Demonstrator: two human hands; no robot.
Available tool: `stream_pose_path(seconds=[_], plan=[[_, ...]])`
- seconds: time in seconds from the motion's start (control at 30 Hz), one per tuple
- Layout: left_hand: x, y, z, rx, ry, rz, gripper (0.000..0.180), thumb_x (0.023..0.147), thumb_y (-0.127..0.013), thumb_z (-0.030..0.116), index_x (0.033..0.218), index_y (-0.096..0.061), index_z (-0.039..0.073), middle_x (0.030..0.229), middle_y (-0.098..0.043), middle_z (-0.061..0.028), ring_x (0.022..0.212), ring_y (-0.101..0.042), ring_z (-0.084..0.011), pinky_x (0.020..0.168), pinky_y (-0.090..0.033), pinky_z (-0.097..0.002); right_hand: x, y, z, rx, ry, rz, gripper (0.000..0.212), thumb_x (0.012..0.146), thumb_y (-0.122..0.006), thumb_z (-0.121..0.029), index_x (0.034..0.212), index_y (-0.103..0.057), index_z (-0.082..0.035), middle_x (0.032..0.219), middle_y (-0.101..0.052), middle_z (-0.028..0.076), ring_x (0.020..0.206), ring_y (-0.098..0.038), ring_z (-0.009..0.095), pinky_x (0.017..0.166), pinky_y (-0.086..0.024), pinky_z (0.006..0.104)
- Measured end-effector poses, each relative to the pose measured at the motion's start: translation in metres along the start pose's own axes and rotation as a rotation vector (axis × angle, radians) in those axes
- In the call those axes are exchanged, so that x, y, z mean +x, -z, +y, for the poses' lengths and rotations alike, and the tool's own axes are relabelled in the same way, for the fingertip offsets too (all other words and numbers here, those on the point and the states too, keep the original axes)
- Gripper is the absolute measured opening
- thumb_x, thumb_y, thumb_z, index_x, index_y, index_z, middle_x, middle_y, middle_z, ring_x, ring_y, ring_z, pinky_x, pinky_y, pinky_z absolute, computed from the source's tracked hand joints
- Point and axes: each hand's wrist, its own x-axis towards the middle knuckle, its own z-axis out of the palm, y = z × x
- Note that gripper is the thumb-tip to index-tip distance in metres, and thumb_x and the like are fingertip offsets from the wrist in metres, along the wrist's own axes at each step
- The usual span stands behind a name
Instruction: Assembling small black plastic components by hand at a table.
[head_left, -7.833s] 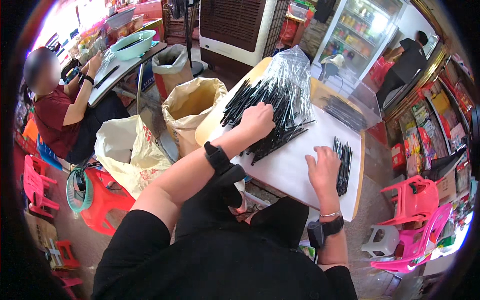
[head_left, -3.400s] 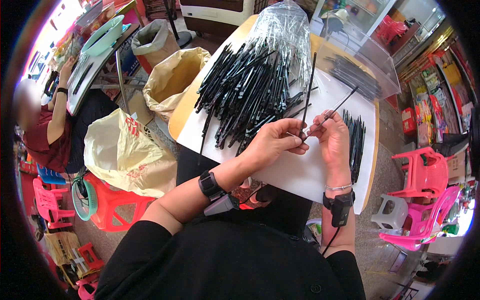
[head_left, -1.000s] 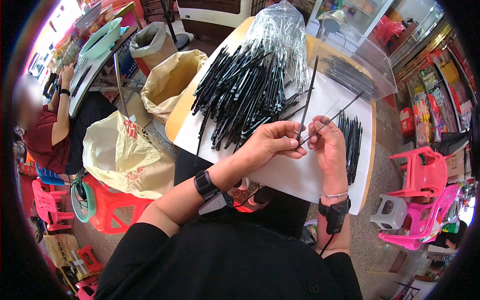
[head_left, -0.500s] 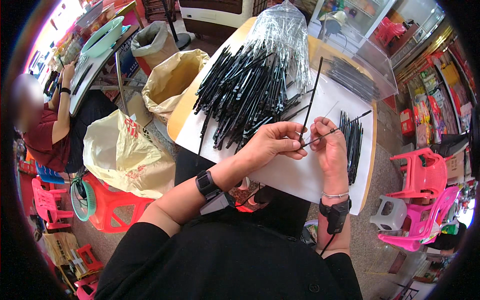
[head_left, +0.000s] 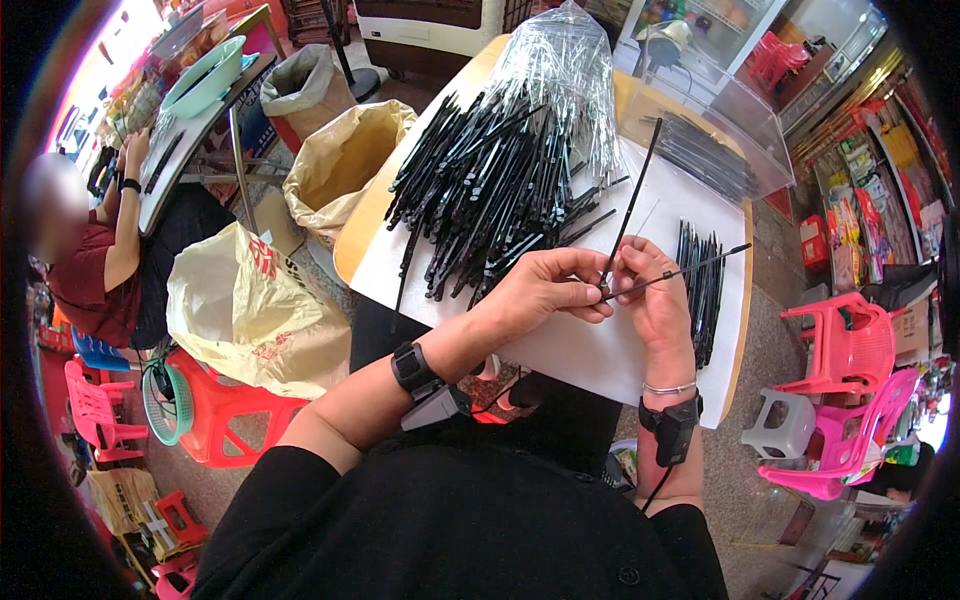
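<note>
Two thin black rods, like umbrella ribs, meet at my fingertips over the table. My left hand (head_left: 545, 290) is closed, pinching the lower end of the steeply raised black rod (head_left: 634, 195). My right hand (head_left: 655, 305) pinches the other black rod (head_left: 712, 258), which points out to the right. Whether the rods are joined is hidden by the fingers. A fine silver wire (head_left: 650, 216) sticks up by my right fingertips. A big pile of black rods (head_left: 480, 190) lies beyond my left hand. Beside my right hand is a smaller bundle of black rods (head_left: 708, 300).
The white-topped table (head_left: 560, 350) also holds a clear plastic bag (head_left: 570, 45) of silver wires and a clear box (head_left: 770, 150) with dark rods. Open sacks (head_left: 305, 205) and a yellowish bag (head_left: 215, 310) stand left. Another person (head_left: 95, 270) sits far left. Pink chairs (head_left: 845, 345) stand right.
My right hand has moved slightly left, its fingers closer to my left fingertips. The raised rod leans more to the right, and the other rod lies a little lower.
</note>
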Motion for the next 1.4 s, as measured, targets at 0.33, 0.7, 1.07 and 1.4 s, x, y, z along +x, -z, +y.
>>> stream_pose_path(seconds=[0.33,0.7,1.07,1.4], plan=[[-0.001,-0.001,0.002,-0.013,0.001,-0.007,0.023,0.086,-0.055,-0.003,0.108,-0.053,-0.002,0.09,-0.056,-0.0049,0.086,-0.066,-0.0216,0.076,-0.056,-0.0279,0.002,0.002,0.003,0.033,0.0,-0.034,0.014,0.083,-0.061,-0.011,0.094,-0.059,-0.003,0.073,-0.061,0.001,0.054,-0.049,0.005,0.044,-0.038,0.0187],[-0.001,-0.005,0.0,0.124,-0.094,-0.053,0.015,0.087,-0.054,-0.003,0.101,-0.051,-0.001,0.093,-0.058,-0.0072,0.087,-0.065,-0.0203,0.075,-0.056,-0.029,0.008,0.011,0.009,0.122,-0.091,-0.081,0.012,0.085,-0.06,-0.011,0.093,-0.057,-0.003,0.073,-0.06,0.003,0.052,-0.049,0.006,0.043,-0.038,0.0197],[0.001,-0.004,0.003,0.042,-0.03,-0.072,0.017,0.086,-0.053,-0.003,0.101,-0.046,0.001,0.091,-0.056,-0.0086,0.088,-0.065,-0.0241,0.073,-0.058,-0.0304,0.004,0.004,0.007,0.104,-0.037,-0.015,0.015,0.084,-0.061,-0.01,0.095,-0.056,-0.003,0.076,-0.06,0.004,0.052,-0.049,0.007,0.042,-0.037,0.0205],[0.002,-0.003,0.0,0.037,-0.088,-0.059,0.013,0.086,-0.052,-0.005,0.096,-0.045,0.0,0.09,-0.056,-0.0102,0.086,-0.065,-0.024,0.073,-0.058,-0.031,0.005,0.004,0.009,0.1,-0.05,-0.016,0.015,0.084,-0.061,-0.01,0.096,-0.055,-0.003,0.076,-0.06,0.005,0.051,-0.047,0.007,0.042,-0.037,0.0197]])
